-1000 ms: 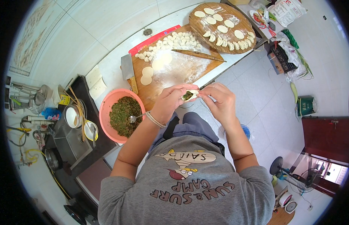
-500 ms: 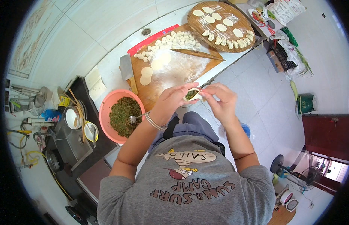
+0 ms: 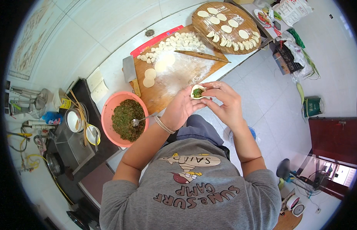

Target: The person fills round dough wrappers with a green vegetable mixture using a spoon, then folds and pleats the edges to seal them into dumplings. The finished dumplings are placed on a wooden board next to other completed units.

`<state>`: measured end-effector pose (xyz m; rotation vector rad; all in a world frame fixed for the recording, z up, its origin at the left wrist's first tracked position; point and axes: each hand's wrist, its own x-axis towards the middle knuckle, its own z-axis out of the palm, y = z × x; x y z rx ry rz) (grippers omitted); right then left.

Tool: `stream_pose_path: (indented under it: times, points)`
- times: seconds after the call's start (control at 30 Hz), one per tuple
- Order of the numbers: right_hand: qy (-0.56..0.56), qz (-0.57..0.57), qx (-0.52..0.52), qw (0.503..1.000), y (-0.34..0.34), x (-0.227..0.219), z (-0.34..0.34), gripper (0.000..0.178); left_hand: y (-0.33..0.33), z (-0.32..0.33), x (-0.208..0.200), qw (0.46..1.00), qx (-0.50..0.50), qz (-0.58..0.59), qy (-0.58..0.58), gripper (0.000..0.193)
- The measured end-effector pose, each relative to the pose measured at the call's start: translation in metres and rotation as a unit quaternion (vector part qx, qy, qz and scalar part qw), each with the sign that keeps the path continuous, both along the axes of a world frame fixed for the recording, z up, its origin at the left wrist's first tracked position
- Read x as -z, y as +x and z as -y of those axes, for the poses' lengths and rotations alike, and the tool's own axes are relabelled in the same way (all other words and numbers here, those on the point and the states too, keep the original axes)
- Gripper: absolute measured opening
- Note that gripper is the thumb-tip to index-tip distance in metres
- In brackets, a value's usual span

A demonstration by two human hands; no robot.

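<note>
Pinched by right hand (image 3: 227, 102), cradled in left hand (image 3: 179, 111): round, white, green-filled dough wrapper (image 3: 193, 93); likely soft, tearable, best held by rim.

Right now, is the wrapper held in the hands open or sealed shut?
Open: the wrapper gapes toward the camera, with green filling showing inside, between the left hand and the right hand.
</note>
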<state>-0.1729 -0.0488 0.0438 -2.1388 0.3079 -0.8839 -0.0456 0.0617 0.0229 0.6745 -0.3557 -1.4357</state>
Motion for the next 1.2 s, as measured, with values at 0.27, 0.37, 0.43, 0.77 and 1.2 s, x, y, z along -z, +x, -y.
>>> stream_pose_path:
  times: [0.27,0.37,0.43,0.77,1.2]
  points:
    - [0.038,-0.040,0.017,0.998,-0.004,-0.001,0.001,0.015,-0.004,-0.002,0.006,0.999,0.004,0.049,0.011,0.050]
    - [-0.060,-0.044,0.000,0.997,-0.003,-0.005,0.002,0.018,-0.004,-0.003,0.005,0.998,0.014,0.045,0.032,0.050]
    - [-0.075,-0.040,-0.007,0.996,-0.003,-0.003,0.002,0.020,-0.004,-0.004,0.007,0.998,0.017,0.043,0.030,0.051]
    - [-0.075,-0.034,0.006,0.997,-0.009,0.002,-0.001,0.020,-0.007,-0.006,0.004,0.998,0.027,0.057,0.014,0.051]
    - [-0.025,-0.032,0.029,0.999,-0.009,-0.001,-0.002,0.013,-0.011,-0.004,0.008,0.997,0.032,0.068,0.001,0.054]
